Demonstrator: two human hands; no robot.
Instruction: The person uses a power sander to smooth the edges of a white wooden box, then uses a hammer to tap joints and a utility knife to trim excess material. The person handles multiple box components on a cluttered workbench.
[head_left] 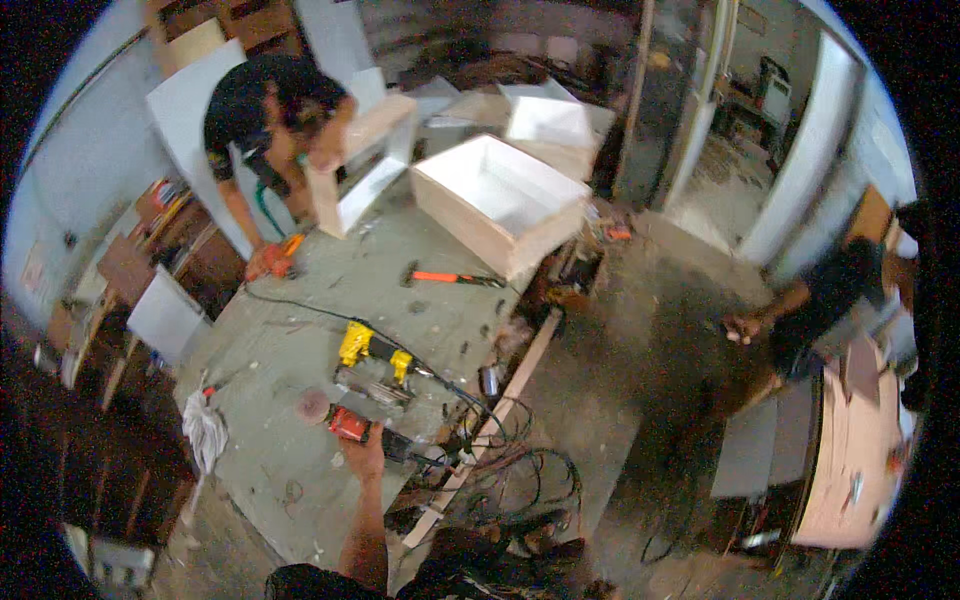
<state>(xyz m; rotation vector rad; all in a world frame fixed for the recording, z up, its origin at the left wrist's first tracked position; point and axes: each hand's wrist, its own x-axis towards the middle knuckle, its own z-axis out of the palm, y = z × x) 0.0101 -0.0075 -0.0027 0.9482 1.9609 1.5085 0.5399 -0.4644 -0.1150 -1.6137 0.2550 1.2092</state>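
**Head view: one hand on the red tool**

I see a white rag (203,432) at the workbench's (290,480) left. My right hand (365,452) grips the red power tool (352,424) just below the yellow tool (372,350). My left hand stays out of sight. Cables (520,470) lie further right.

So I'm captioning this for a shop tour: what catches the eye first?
The open white-lined wooden box at the bench's far end stands out. Nearer, a yellow power tool lies mid-bench, and the person's hand rests at a red power tool.
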